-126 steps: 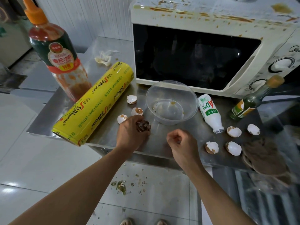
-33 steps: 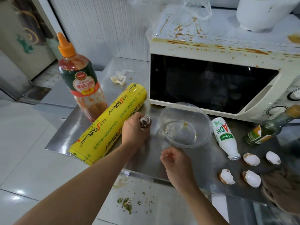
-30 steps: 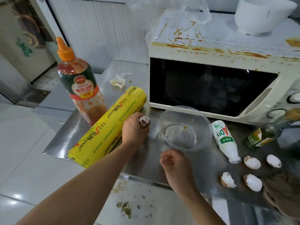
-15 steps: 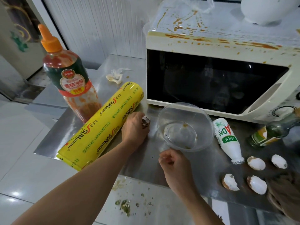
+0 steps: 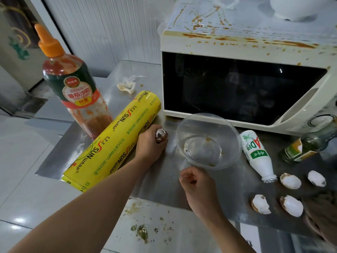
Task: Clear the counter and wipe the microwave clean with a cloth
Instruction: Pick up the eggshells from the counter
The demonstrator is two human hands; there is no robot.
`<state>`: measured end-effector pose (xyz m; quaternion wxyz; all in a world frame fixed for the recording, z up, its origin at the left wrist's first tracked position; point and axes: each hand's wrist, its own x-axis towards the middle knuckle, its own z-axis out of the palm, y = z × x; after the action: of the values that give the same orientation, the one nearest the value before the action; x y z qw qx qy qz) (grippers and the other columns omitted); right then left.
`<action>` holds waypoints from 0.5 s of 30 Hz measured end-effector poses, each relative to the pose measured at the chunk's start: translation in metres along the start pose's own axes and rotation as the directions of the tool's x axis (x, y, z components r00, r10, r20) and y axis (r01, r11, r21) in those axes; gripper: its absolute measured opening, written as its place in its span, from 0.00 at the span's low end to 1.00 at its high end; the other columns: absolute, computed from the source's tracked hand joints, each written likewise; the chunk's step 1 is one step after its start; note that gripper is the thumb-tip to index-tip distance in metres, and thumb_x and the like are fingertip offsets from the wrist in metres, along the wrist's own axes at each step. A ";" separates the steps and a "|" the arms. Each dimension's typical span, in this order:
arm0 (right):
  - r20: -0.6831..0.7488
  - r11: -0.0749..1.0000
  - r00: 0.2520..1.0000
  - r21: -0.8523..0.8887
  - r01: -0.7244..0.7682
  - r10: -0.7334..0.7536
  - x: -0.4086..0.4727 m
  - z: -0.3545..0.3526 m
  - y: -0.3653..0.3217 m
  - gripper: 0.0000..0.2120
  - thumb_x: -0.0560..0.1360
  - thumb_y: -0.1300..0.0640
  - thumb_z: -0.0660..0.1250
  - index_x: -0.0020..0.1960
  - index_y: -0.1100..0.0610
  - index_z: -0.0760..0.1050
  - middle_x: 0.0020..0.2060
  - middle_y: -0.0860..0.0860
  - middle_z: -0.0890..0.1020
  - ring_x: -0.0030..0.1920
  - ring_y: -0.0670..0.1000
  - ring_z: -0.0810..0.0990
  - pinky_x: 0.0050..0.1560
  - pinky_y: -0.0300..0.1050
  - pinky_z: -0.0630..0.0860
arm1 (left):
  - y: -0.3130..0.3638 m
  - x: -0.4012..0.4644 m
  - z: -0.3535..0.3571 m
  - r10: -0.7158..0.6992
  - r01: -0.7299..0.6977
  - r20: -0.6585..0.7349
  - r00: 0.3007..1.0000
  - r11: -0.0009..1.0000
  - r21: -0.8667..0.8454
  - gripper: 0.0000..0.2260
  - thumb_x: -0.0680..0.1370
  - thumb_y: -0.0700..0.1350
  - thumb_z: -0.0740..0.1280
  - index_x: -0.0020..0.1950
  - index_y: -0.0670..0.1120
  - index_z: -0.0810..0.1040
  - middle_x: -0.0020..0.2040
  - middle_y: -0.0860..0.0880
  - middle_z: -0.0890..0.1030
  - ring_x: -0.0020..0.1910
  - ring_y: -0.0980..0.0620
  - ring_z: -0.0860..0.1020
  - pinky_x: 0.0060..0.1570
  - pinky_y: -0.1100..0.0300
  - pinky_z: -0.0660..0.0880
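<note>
The three eggshells that lay by the yellow roll (image 5: 114, 141) a few seconds ago are off the counter (image 5: 158, 181) now. The left hand (image 5: 150, 143) has them, fingers curled tight around the shells (image 5: 161, 135).

The right hand (image 5: 197, 187) is curled up with nothing in it that I can see, just beside the clear bowl (image 5: 208, 141). I think the shells go in there next.

Four more eggshells (image 5: 290, 180) sit near the front edge on the right. The microwave (image 5: 246, 84) is splashed with sauce on top. The brown cloth (image 5: 322, 212) lies at the far right. There is bare counter between the hands for moving.
</note>
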<state>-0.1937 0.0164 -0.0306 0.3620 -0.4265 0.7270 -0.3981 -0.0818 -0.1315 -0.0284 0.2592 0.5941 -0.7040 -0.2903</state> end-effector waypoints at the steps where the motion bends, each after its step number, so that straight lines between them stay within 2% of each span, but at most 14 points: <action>1: -0.003 1.000 1.000 0.002 -0.002 0.002 0.000 -0.001 0.000 0.06 0.72 0.60 0.68 0.40 0.50 0.77 0.38 0.45 0.81 0.40 0.41 0.78 0.39 0.27 0.70 | 0.000 0.000 0.001 -0.002 0.002 0.002 1.000 1.000 -0.002 0.17 0.69 0.44 0.74 0.57 0.48 0.77 0.50 0.49 0.82 0.48 0.51 0.78 0.43 0.65 0.68; 4: -0.014 1.000 1.000 0.000 -0.001 0.001 0.000 -0.001 0.001 0.07 0.72 0.60 0.68 0.40 0.49 0.76 0.38 0.45 0.81 0.40 0.40 0.78 0.40 0.27 0.70 | 0.000 0.002 0.004 -0.017 0.016 0.015 1.000 1.000 0.011 0.19 0.68 0.44 0.75 0.57 0.49 0.76 0.51 0.49 0.82 0.49 0.51 0.78 0.45 0.65 0.68; 7: -0.017 1.000 1.000 0.001 0.004 -0.004 -0.001 -0.002 0.001 0.07 0.72 0.60 0.68 0.40 0.48 0.76 0.38 0.46 0.81 0.41 0.41 0.78 0.40 0.28 0.71 | 0.001 0.003 0.005 -0.046 0.046 0.008 0.999 0.999 -0.022 0.19 0.66 0.44 0.77 0.54 0.49 0.75 0.48 0.49 0.82 0.46 0.49 0.79 0.47 0.55 0.77; 9: -0.012 1.000 1.000 -0.007 0.011 -0.012 -0.001 -0.002 0.002 0.07 0.72 0.60 0.68 0.40 0.48 0.76 0.39 0.46 0.81 0.41 0.41 0.78 0.41 0.28 0.70 | 0.002 0.003 0.005 -0.058 0.058 -0.001 0.998 0.998 -0.037 0.20 0.65 0.45 0.78 0.52 0.49 0.75 0.47 0.50 0.81 0.44 0.49 0.79 0.45 0.50 0.78; 13: -0.006 1.000 1.000 0.009 0.010 -0.010 -0.002 -0.002 0.003 0.07 0.72 0.60 0.68 0.39 0.48 0.76 0.39 0.47 0.81 0.41 0.44 0.79 0.41 0.33 0.72 | 0.003 0.004 0.007 -0.047 0.047 -0.009 0.999 0.999 -0.011 0.22 0.64 0.47 0.79 0.54 0.49 0.75 0.49 0.49 0.82 0.48 0.48 0.79 0.49 0.51 0.77; 15: -0.008 1.000 1.000 0.007 0.013 -0.013 -0.001 -0.002 0.003 0.08 0.72 0.60 0.68 0.39 0.48 0.76 0.39 0.46 0.81 0.41 0.42 0.78 0.41 0.30 0.71 | 0.003 0.004 0.008 -0.036 0.036 -0.004 0.999 0.999 0.024 0.25 0.64 0.48 0.79 0.59 0.49 0.75 0.53 0.49 0.82 0.52 0.48 0.79 0.53 0.54 0.75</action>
<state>-0.1962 0.0191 -0.0322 0.3582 -0.4282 0.7242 -0.4047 -0.0897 -0.1345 -0.0316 0.2481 0.6102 -0.6962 -0.2852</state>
